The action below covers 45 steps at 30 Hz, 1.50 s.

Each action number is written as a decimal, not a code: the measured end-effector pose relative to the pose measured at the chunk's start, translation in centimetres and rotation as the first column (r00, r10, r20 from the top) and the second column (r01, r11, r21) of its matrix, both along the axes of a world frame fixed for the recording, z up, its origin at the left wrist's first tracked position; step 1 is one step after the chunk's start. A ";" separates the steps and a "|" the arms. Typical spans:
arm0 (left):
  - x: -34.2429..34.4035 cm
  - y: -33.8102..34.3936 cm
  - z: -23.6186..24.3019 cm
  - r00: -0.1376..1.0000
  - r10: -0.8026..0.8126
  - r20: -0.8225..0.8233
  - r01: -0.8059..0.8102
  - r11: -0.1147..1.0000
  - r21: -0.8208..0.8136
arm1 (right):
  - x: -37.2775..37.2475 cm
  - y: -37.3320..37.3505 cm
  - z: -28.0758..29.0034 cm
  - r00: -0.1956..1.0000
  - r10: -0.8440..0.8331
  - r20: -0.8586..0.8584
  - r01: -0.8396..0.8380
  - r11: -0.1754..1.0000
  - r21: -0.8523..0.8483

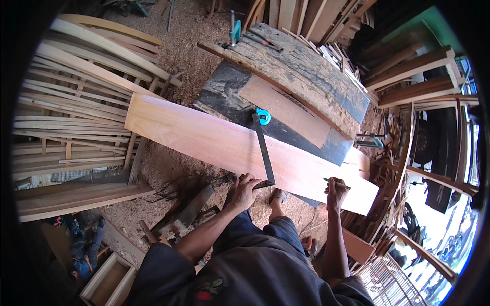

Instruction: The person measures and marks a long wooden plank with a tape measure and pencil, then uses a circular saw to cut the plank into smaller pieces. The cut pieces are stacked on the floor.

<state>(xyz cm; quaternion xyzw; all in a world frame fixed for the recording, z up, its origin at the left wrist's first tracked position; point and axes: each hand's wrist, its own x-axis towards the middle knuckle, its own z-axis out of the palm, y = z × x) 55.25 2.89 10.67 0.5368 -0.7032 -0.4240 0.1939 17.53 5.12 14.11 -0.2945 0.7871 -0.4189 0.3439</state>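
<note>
A long, pale wooden board [204, 133] lies across in front of me, slanting down to the right. A dark carpenter's square [265, 153] rests on it, its blade across the board's width. Fingers curled, my left hand [245, 190] grips the short arm of the square at the near edge. Over the board's right part, my right hand [336, 193] is closed around a thin pencil [346, 187]; a green tip shows on its other side. A turquoise tape measure [263, 117] sits by the board's far edge, touching the square's far end.
Behind the board stands a worn workbench [306, 76] with a turquoise clamp [235, 31] at its far left and another clamp [371, 142] at its right. A brown panel [286, 109] lies there. Slatted wooden frames [87, 102] fill the left; sawdust covers the floor.
</note>
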 end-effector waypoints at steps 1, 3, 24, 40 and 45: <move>-1.1 0.6 -0.6 0.999 -0.040 0.016 0.041 0.997 -0.062 | -1.2 2.0 -0.1 0.999 -0.027 0.020 0.027 1.000 -0.003; -2.9 1.6 -1.9 0.990 -0.123 0.068 0.130 0.983 -0.128 | -3.1 5.3 -0.4 0.995 -0.093 0.028 0.092 0.995 0.036; -7.8 1.0 -5.8 0.930 -0.334 0.156 0.358 0.918 -0.168 | -5.8 11.3 -2.4 0.988 -0.091 0.123 0.088 0.996 0.031; -7.8 0.8 -5.4 0.915 -0.340 0.219 0.371 0.920 -0.123 | 3.4 -8.2 -8.1 0.955 0.261 -0.144 -0.286 0.938 -0.195; -8.1 0.4 -4.7 0.915 -0.344 0.211 0.364 0.929 -0.061 | 5.9 -1.2 -7.1 0.902 0.383 -0.201 -0.421 0.884 -0.204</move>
